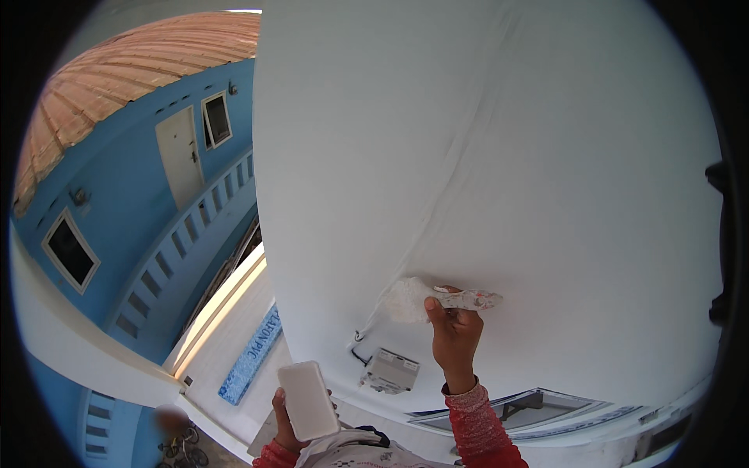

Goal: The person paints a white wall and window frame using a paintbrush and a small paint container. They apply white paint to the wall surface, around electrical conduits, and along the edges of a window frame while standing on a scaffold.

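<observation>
- My right hand (455, 331) is closed round the paint-crusted handle of a wide brush (437, 299), whose white-loaded bristles press flat against the white wall (546, 156)
- My left hand (285, 417) grips a white rounded-rectangle container (307, 399) from below, held low and well apart from the brush
- Risk, as I judge it: the bristles sit on a faint raised seam (460, 179) running diagonally up the wall; heavy pressure could leave a ridge or drip along it
- Just below the brush a small grey junction box (390, 370) with a dark cable (357, 355) is fixed to the wall; a loose stroke downward could smear paint over it
- The container looks tilted toward me; if it holds paint it could spill onto my red patterned sleeve (480, 425)
- The wall reads smooth and matt; the brush handle is rough with dried flecks
- To the left stand a blue building (133, 203) with a ribbed reddish roof (125, 70), a pale door (179, 156) and dark windows (70, 251)
</observation>
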A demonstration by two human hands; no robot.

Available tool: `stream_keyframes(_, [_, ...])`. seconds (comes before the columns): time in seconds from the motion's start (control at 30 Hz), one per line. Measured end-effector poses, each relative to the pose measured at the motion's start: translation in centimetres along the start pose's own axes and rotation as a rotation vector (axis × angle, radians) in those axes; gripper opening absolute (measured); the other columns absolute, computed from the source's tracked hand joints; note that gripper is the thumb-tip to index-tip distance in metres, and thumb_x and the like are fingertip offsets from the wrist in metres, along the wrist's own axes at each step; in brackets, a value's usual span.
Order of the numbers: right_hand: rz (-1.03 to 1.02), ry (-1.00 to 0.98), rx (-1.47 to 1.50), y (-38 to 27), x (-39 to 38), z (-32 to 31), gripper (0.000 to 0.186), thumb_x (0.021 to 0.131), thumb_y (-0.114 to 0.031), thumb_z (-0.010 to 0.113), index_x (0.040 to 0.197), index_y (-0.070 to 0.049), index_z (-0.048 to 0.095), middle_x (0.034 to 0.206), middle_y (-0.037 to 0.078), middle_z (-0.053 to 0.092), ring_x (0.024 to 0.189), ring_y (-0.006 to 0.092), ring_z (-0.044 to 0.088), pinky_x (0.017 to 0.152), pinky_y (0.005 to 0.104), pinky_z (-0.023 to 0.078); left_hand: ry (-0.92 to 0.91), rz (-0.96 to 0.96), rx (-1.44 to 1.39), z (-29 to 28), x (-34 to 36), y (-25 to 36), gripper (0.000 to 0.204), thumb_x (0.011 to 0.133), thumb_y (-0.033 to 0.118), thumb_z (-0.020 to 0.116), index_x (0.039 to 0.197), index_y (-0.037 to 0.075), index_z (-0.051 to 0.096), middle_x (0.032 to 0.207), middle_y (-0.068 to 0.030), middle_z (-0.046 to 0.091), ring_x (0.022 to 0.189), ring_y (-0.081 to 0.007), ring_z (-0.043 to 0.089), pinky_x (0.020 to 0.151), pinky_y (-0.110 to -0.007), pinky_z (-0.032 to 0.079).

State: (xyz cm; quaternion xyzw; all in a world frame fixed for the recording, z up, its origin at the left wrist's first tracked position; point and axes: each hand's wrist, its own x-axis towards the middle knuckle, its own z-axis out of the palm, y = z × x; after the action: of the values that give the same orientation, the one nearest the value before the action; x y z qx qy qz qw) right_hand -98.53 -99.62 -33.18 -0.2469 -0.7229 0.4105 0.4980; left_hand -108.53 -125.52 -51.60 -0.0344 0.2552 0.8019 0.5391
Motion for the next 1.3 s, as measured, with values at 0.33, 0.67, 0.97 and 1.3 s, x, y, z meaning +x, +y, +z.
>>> stream_keyframes(0.33, [-0.351,-0.158,-0.434,-3.0,2.4,-3.6,0.02,0.093,-0.016,0.076,0.104,-0.002,0.068,0.096,0.011,0.071,0.073,0.0184,0.07,0.062,0.0291,0.055,0.018,0.049,0.061,0.8,0.0,0.7,0.092,0.09,0.08,0.037,0.132,0.001,0.055,0.107,-0.0169,0.066,0.092,-0.0309,0.071,0.075,-0.047,0.062])
stream_keyframes(0.67, [-1.108,0.146,-0.7,-17.8,10.8,-7.0,0.028,0.093,-0.016,0.076,0.117,-0.003,0.068,0.115,0.013,0.071,0.108,0.0277,0.07,0.082,0.0339,0.064,-0.021,0.007,0.074,0.2,0.3,0.7,0.093,0.087,0.085,0.04,0.143,0.011,0.048,0.111,-0.0175,0.062,0.092,-0.0325,0.068,0.074,-0.052,0.061])
stream_keyframes(0.97, [-1.429,-0.099,-1.276,-5.5,5.7,-5.3,0.028,0.091,-0.033,0.077,0.117,-0.03,0.068,0.116,-0.003,0.063,0.109,0.0157,0.058,0.096,0.0368,0.048,-0.01,-0.021,0.09,-0.3,-0.1,0.7,0.104,0.082,0.09,0.039,0.132,0.0,0.055,0.101,-0.0202,0.066,0.087,-0.0344,0.069,0.075,-0.049,0.06])
stream_keyframes(1.3, [-1.088,-0.395,-1.068,11.8,-7.1,-0.9,0.024,0.085,-0.028,0.074,0.108,-0.03,0.067,0.108,-0.006,0.06,0.1,0.0114,0.054,0.086,0.0329,0.044,0.042,-0.009,0.049,-1.0,-0.8,0.5,0.103,0.082,0.089,0.041,0.131,-0.001,0.055,0.098,-0.0218,0.067,0.088,-0.0335,0.07,0.079,-0.048,0.06])
